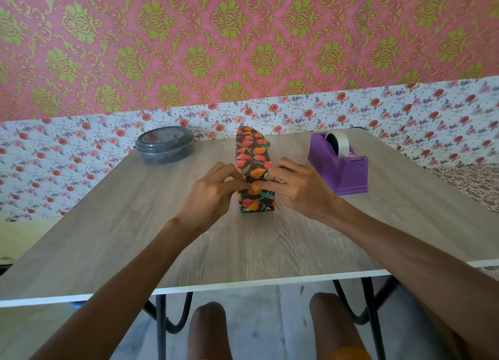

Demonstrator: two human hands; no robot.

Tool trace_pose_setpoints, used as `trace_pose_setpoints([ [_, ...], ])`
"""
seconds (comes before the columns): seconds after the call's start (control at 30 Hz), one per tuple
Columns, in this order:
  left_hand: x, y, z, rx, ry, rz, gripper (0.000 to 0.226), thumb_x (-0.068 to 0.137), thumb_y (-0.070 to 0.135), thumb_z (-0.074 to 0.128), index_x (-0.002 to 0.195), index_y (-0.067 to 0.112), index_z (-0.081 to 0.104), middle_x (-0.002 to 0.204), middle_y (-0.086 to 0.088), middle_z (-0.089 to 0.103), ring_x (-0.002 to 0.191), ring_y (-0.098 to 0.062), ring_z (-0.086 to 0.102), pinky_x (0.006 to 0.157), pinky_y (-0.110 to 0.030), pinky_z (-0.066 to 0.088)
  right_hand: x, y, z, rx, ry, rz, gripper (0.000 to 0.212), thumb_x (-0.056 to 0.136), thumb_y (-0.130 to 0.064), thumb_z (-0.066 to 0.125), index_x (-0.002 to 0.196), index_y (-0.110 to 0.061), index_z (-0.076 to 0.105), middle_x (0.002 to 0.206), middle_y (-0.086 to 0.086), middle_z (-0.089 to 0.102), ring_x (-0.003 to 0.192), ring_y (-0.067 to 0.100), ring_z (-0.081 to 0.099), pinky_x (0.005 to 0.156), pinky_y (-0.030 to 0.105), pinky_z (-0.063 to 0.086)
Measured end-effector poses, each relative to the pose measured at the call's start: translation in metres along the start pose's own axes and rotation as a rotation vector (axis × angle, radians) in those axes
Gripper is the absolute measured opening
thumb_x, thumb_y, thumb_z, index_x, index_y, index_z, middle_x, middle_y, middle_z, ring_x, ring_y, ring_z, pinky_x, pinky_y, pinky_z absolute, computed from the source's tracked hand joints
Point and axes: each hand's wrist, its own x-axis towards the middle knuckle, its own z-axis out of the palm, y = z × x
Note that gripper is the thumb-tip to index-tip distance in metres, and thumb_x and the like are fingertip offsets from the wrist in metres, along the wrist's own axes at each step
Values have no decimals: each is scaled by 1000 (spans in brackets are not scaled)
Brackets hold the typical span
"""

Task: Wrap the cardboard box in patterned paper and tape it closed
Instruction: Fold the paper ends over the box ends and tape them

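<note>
Your knees [208, 330] sit lowest in view, under the near edge of the wooden table [256, 251]. Both forearms reach forward over it. Your left hand [213, 191] and right hand [299, 188] meet at the near end of the wrapped box [253, 168], fingertips [240, 176] pinched together on a paper fold at its top edge. Box lies lengthwise at table centre, dark floral paper covering all visible faces. Purple tape dispenser [340, 165] just beyond the right hand. Grey lidded container [164, 143] at far left. Patterned wall [243, 35] behind.
</note>
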Motion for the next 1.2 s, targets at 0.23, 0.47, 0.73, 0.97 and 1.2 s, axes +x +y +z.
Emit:
trace_pose_setpoints([
  [0.23, 10, 7, 17, -668, 128, -721, 34, 85, 37, 75, 116, 24, 71, 129, 9, 60, 121, -4, 54, 99, -36, 50, -3, 1, 5, -3, -9, 7, 33, 101, -6, 46, 91, -11, 76, 89, 4, 69, 90, 19, 49, 65, 26, 46],
  [0.47, 4, -3, 29, -642, 106, -649, 36, 81, 26, 78, 116, 20, 72, 128, 5, 64, 121, -6, 56, 100, -38, 51, -1, -1, 4, -53, -56, -18, 30, 99, -4, 47, 91, -11, 75, 88, 3, 65, 86, 20, 48, 70, 25, 41],
  [0.73, 0, 1, 33, -588, 97, -663, 45, 72, 37, 84, 113, 28, 69, 127, 11, 61, 118, -6, 58, 95, -38, 55, -9, -18, 4, 252, 68, 394, 12, 88, -13, 72, 97, -7, 76, 98, 3, 67, 90, 17, 60, 70, 31, 54],
  [0.97, 8, 13, 38, -522, 133, -653, 46, 70, 40, 84, 113, 31, 69, 127, 13, 61, 115, -2, 58, 92, -24, 55, -4, -21, 12, 528, -29, 1005, 64, 72, -41, 85, 127, -21, 59, 120, -6, 67, 106, 8, 65, 84, 29, 58],
  [1.2, 35, 21, 59, -549, 108, -634, 48, 69, 34, 87, 113, 27, 69, 121, 16, 60, 112, 0, 57, 91, -17, 53, -16, -2, -1, 535, -35, 1131, 67, 78, -23, 84, 139, -18, 54, 130, -2, 65, 117, 15, 62, 93, 25, 53],
])
